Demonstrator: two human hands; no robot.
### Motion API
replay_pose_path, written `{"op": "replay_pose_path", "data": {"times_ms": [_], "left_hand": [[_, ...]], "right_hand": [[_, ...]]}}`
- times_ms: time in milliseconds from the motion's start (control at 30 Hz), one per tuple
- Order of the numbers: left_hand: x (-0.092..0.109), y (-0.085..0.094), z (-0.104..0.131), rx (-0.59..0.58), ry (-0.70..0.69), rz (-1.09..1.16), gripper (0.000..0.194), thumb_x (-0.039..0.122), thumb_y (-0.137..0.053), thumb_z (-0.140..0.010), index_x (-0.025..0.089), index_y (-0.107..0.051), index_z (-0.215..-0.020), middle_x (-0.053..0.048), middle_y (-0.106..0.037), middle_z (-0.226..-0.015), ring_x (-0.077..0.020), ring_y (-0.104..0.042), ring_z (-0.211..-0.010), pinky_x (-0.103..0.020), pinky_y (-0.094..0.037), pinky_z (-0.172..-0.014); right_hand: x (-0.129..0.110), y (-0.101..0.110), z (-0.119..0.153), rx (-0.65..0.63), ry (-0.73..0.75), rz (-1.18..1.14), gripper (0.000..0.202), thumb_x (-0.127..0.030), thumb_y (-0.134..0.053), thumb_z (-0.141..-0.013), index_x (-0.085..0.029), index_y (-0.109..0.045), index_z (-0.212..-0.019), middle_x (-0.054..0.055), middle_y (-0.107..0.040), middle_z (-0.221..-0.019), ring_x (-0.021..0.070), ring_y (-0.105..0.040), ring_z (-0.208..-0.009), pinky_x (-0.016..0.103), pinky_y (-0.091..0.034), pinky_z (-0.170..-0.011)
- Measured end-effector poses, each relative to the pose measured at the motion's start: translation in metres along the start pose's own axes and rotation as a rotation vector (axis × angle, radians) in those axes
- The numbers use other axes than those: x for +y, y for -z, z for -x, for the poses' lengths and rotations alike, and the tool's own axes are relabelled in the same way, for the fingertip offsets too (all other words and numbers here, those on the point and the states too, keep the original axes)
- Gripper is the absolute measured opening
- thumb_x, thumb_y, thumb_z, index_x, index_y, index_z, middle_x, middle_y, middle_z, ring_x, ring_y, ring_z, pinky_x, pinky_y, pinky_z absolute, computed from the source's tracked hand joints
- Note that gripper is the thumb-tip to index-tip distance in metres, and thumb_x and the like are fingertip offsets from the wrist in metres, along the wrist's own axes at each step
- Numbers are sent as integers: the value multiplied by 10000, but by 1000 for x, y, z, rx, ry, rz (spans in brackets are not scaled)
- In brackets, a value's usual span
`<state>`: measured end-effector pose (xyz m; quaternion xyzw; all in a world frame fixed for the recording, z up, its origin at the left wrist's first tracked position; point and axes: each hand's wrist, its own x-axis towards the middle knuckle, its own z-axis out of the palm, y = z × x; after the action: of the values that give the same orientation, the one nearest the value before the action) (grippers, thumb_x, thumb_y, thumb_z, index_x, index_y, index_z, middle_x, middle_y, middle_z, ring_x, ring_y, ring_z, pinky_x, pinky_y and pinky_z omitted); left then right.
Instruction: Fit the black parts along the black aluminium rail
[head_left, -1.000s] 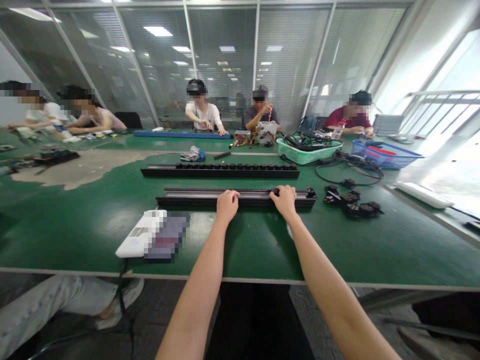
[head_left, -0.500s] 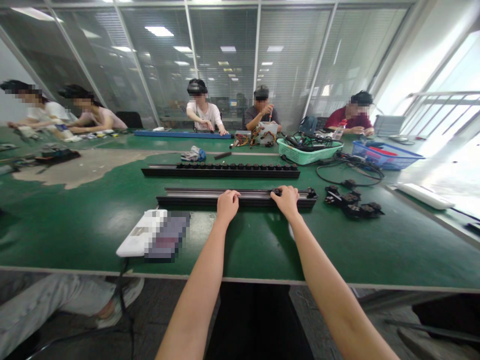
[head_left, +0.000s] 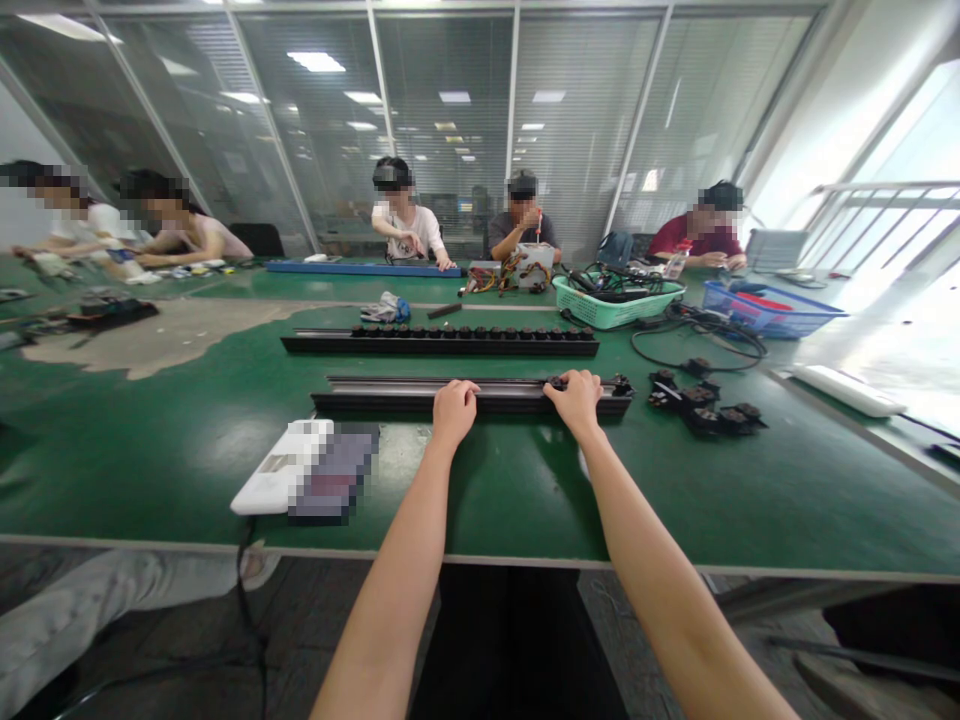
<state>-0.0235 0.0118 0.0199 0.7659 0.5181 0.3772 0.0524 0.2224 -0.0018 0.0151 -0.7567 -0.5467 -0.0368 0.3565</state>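
A long black rail (head_left: 382, 402) lies across the green table in front of me. My left hand (head_left: 454, 410) is closed on the rail near its middle. Toward the rail's right end, my right hand (head_left: 576, 398) pinches a small black part (head_left: 556, 384) at the channel. Another small black part (head_left: 621, 384) sits at the right end of the rail. Behind lies a second black rail (head_left: 322, 343) with a row of black parts (head_left: 465, 333) along it. Several loose black parts (head_left: 705, 402) rest to the right of the near rail.
A white device (head_left: 281, 470) and a pixelated flat object (head_left: 337, 475) lie front left. Gloves (head_left: 388, 308), a green basket (head_left: 619, 305), a blue basket (head_left: 776, 312) and black cables (head_left: 720, 335) are farther back. Several people sit around the table.
My right hand has shifted very slightly right with the small part. My left hand stays on the rail. Across the table, a person's hand has moved slightly.
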Motion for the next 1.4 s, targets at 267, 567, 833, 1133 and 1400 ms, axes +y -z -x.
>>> {"op": "replay_pose_path", "data": {"times_ms": [267, 567, 833, 1133, 1400], "left_hand": [[-1, 0, 0, 7, -3, 0, 299, 95, -474, -916, 216, -746, -939, -61, -748, -1035, -220, -690, -1009, -362, -528, -971], [-5, -3, -1, 9, -16, -1, 296, 100, -471, -922, 205, -746, -955, -63, -749, -1033, -225, -692, -1013, -368, -525, -970], [-3, -2, 0, 12, -13, -1, 294, 95, -478, -919, 215, -745, -949, -58, -750, -1031, -220, -693, -1006, -360, -526, -966], [-2, 0, 0, 2, -10, -5, 297, 86, -477, -922, 205, -747, -954, -63, -752, -1037, -225, -693, -1012, -361, -523, -968], [-2, -1, -1, 7, -15, -4, 296, 94, -475, -924, 204, -748, -953, -67, -753, -1034, -224, -696, -998, -360, -528, -963]], "right_hand": [[0, 1, 0, 6, -7, -5, 349, -387, -649, -814, -126, -726, -1033, 185, -637, -1118, 345, -474, -1092, 452, -355, -972], [2, 2, 0, 26, -36, -37, 341, -391, -644, -782, -141, -726, -999, 166, -632, -1082, 326, -468, -1062, 449, -343, -970], [1, 5, 0, 23, -64, -38, 352, -397, -643, -765, -141, -725, -993, 171, -630, -1083, 331, -460, -1067, 453, -340, -970], [2, 6, -1, 13, -83, -36, 359, -399, -647, -773, -138, -725, -1007, 178, -632, -1100, 343, -458, -1093, 455, -340, -978], [3, 8, -1, 12, -101, -23, 376, -406, -652, -770, -131, -726, -1016, 190, -641, -1115, 353, -467, -1103, 454, -348, -973]]}}
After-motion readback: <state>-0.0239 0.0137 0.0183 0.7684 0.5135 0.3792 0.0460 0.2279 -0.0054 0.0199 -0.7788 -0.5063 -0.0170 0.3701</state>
